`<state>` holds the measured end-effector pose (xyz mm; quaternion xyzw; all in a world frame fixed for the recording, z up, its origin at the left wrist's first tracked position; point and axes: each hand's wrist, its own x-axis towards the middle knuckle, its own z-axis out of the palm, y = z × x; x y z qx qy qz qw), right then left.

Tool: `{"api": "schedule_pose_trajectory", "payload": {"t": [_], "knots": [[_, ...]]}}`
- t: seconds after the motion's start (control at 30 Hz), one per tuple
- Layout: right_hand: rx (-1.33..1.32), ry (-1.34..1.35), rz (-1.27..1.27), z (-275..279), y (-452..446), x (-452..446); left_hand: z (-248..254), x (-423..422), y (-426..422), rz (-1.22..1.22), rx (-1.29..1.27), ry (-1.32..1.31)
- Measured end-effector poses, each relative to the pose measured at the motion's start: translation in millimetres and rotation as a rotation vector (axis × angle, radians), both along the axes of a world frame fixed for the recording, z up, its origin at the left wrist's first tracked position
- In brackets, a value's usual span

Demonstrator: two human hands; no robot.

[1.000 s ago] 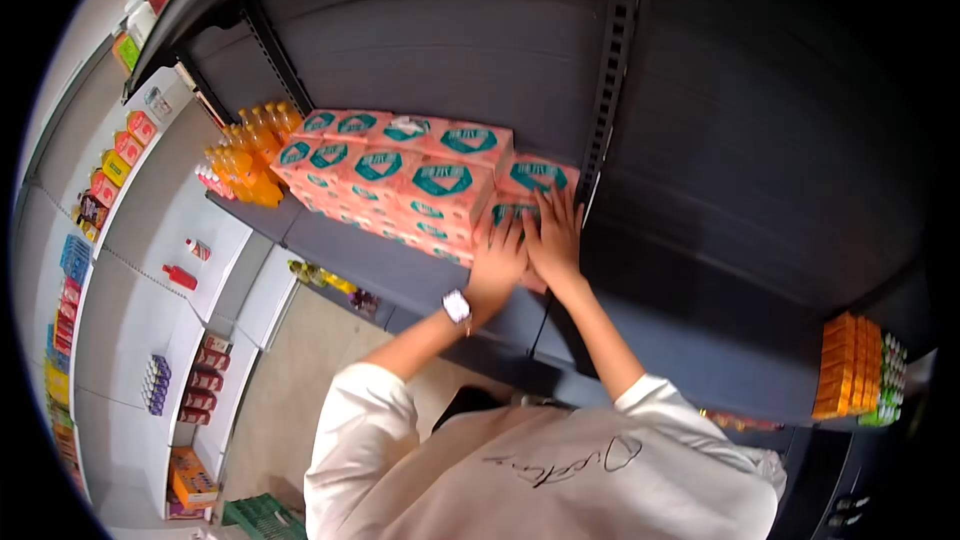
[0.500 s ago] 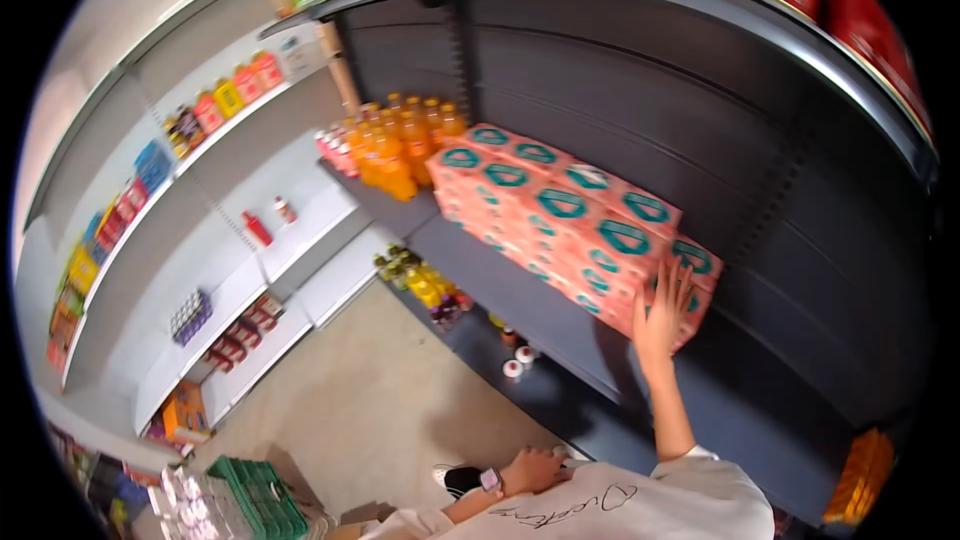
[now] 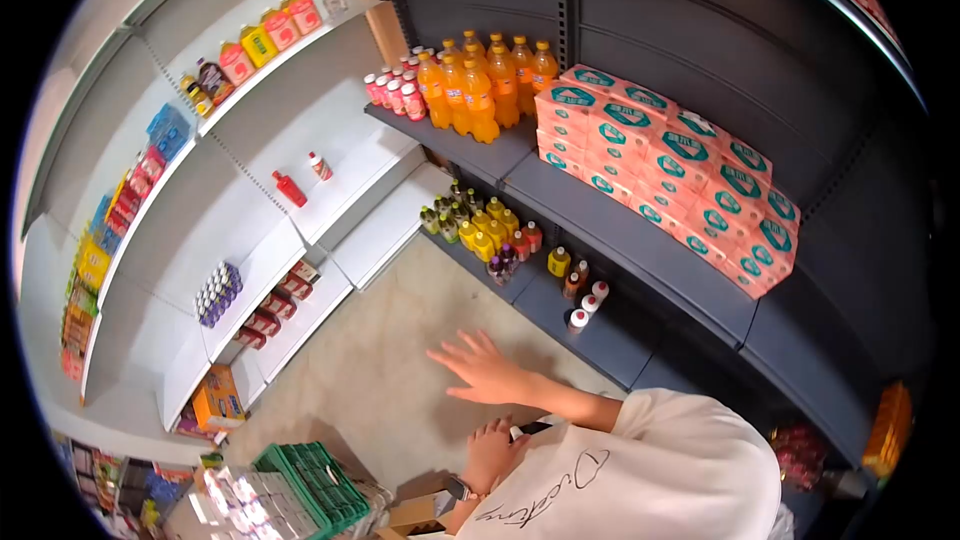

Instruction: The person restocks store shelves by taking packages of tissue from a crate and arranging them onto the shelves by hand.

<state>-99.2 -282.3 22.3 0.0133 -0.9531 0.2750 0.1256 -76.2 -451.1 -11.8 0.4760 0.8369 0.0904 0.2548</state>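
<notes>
My right hand [image 3: 485, 370] is held out over the floor with its fingers spread and nothing in it. Just below it, close to my shirt, is my left hand [image 3: 488, 455], its fingers loosely apart and no object visible in it; a watch is at that wrist. Pink tissue packs [image 3: 665, 165] with teal labels stand stacked on the dark shelf [image 3: 610, 215], away from both hands. Orange drink bottles [image 3: 475, 95] stand beside the stack on its left, with small pink bottles [image 3: 400, 95] next to them.
A lower dark shelf holds yellow bottles [image 3: 488, 230] and white-capped bottles [image 3: 590, 306]. White shelving [image 3: 345, 190] with scattered goods runs along the left. A green crate [image 3: 315, 485] and an open cardboard box [image 3: 415, 515] are on the floor [image 3: 385, 340].
My right hand has left the tissue packs and swung left over the floor. My left hand left them earlier and now rests near my body. The view has turned left.
</notes>
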Motion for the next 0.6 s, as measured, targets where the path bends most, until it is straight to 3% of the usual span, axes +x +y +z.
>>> {"api": "schedule_pose_trajectory", "payload": {"t": [0.1, 0.3, 0.4, 0.5, 0.57, 0.6], "knots": [[0.112, -0.333, 0.064, -18.3, -15.2, -8.3, -1.1, -23.3, -26.9, 0.009, 0.025, 0.007], [0.002, -0.772, 0.107, -48.5, -22.3, -22.6, -11.3, -59.5, -43.9, 0.013, 0.002, -0.092], [0.03, -0.797, 0.103, -46.8, -20.8, -45.2, -18.6, -73.6, -45.7, 0.054, 0.069, -0.112], [-0.083, -0.45, 0.074, -66.7, -24.2, -82.7, -39.4, -99.8, -57.5, 0.126, 0.149, -0.142], [-0.103, -0.359, 0.075, -58.1, -35.4, -126.8, -35.4, -132.4, -66.9, 0.201, 0.075, -0.125], [-0.09, -0.188, 0.099, -58.9, -42.4, -151.1, -34.1, -150.0, -73.1, 0.241, 0.06, -0.099]]}}
